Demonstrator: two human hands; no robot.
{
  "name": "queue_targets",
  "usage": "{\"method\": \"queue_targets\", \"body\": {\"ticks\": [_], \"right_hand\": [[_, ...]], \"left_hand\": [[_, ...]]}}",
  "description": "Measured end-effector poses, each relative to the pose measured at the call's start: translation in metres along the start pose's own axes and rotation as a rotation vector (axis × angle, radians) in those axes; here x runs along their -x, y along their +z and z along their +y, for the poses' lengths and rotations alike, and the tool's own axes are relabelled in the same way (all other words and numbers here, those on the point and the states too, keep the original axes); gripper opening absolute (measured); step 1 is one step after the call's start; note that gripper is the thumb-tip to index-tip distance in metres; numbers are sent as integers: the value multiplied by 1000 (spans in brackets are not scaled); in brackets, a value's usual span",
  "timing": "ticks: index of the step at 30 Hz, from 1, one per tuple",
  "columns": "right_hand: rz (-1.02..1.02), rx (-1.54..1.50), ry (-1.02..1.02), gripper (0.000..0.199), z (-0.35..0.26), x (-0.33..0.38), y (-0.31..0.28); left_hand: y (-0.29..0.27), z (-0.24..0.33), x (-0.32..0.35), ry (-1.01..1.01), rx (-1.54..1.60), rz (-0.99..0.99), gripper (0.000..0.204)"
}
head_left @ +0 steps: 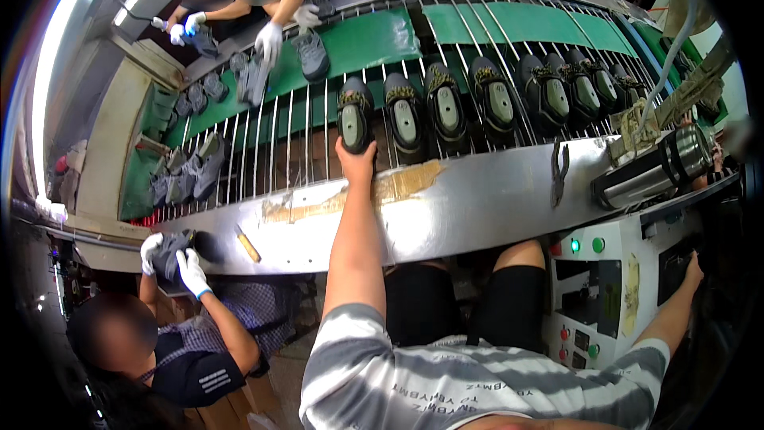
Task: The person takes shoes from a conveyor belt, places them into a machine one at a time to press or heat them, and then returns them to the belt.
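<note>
My left hand (356,159) grips the heel of a black shoe (354,111) that has a pale green insole and yellow-flecked laces. This shoe sits toe away from me on the metal rods of a roller conveyor (302,135). Right of it, several matching shoes (446,107) stand in a row, toes also pointing away. Far to the right, my right hand (694,271) is at a dark part of a white machine (589,287). Its fingers are mostly hidden in shadow, and whatever it touches is too dark to make out.
Pliers (560,175) and a yellow-handled tool (248,244) lie on the steel ledge (469,199), near a steel flask (652,169). A gloved co-worker (191,271) at left holds a grey shoe; others across the conveyor handle grey shoes (311,56). A cable (672,56) hangs at right.
</note>
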State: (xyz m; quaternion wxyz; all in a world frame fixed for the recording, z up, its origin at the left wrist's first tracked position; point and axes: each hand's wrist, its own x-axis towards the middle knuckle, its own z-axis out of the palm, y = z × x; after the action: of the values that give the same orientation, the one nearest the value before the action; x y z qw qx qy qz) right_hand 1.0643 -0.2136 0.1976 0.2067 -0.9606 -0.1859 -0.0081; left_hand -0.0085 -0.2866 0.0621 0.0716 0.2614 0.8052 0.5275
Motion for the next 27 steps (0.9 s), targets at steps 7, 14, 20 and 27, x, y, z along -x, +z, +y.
{"method": "queue_targets", "body": {"ticks": [7, 14, 20, 27], "right_hand": [[408, -174, -36, 103, -54, 214, -85], [646, -678, -474, 78, 25, 317, -65], [209, -1348, -265, 41, 5, 428, -67], [-1255, -1706, -335, 36, -52, 521, -29]], "left_hand": [[-19, -16, 59, 266, -380, 15, 78], [-80, -19, 181, 395, -409, -176, 57], [-135, -11, 211, 237, -426, -574, 65], [-183, 86, 246, -42, 648, -1138, 88]]}}
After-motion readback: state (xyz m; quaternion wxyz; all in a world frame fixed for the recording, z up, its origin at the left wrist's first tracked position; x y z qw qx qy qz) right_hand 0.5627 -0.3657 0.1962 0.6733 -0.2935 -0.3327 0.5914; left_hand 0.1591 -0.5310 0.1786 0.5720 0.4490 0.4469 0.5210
